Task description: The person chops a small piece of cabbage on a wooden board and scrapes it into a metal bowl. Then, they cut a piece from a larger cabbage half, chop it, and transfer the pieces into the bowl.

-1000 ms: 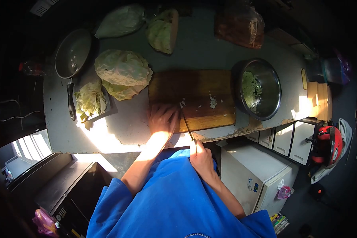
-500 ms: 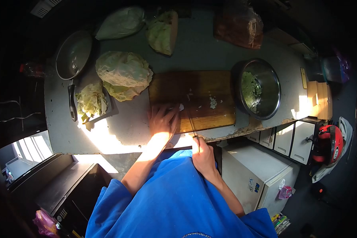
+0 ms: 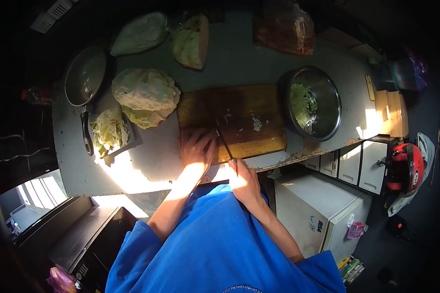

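Note:
My right hand (image 3: 244,183) is wrapped round the handle of a knife (image 3: 225,141), whose dark blade slants up and left across a wooden cutting board (image 3: 254,100). My left hand (image 3: 199,150) bends its fingers over the board's left end, fingertips right by the blade. A small white piece (image 3: 218,132) peeks out at those fingertips, mostly hidden by the hand. Finely chopped white bits (image 3: 256,123) lie in a little heap right of the blade, with a few stray bits (image 3: 227,116) nearer to it.
Right of the board stands a metal bowl (image 3: 334,110) with shredded pale-green vegetable inside. A cabbage (image 3: 144,93), loose leaves (image 3: 110,134) and a frying pan (image 3: 85,73) are on the left. Behind lie a cut cabbage (image 3: 190,44) and plastic bags. A white cabinet (image 3: 313,200) stands below the table edge.
The knife blade now lies closer to my left fingertips and tilts further left. Less of the white piece shows. The whole view has shifted slightly.

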A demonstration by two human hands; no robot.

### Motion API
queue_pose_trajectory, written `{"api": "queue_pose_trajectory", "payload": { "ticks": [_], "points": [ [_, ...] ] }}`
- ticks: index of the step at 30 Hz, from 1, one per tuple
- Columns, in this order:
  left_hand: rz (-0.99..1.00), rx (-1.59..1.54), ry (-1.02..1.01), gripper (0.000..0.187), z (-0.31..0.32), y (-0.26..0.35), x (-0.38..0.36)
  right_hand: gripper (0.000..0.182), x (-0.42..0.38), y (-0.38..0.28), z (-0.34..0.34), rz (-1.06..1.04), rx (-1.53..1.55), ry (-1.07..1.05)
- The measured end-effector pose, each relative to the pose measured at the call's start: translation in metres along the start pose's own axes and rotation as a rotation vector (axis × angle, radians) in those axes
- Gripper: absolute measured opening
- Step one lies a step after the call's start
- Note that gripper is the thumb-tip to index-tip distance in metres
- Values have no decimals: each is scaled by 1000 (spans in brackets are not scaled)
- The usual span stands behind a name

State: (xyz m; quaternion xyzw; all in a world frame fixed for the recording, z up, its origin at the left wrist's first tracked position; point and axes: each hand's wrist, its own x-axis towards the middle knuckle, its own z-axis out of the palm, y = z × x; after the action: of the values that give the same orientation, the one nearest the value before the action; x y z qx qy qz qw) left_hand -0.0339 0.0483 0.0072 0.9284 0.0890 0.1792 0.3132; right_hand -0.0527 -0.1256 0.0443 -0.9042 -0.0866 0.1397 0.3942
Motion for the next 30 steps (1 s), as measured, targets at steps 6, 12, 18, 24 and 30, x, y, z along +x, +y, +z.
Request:
{"api": "queue_pose_trajectory", "payload": {
  "ticks": [6,12,18,24,30],
  "points": [
    [11,-62,28,17,-1,-3,-3,25,-2,-13,-16,147,96,-43],
    [26,-21,34,16,3,-4,-3,18,-20,-1,-7,77,91,-85],
    [7,-34,16,16,2,-3,-2,18,-17,20,3,-260,-191,-91],
    [30,-30,19,21,-1,-2,-3,25,2,-4,-2,-6,25,5],
    [13,-48,22,22,4,-5,-4,21,-9,-6,-12,82,55,35]
  ]
}}
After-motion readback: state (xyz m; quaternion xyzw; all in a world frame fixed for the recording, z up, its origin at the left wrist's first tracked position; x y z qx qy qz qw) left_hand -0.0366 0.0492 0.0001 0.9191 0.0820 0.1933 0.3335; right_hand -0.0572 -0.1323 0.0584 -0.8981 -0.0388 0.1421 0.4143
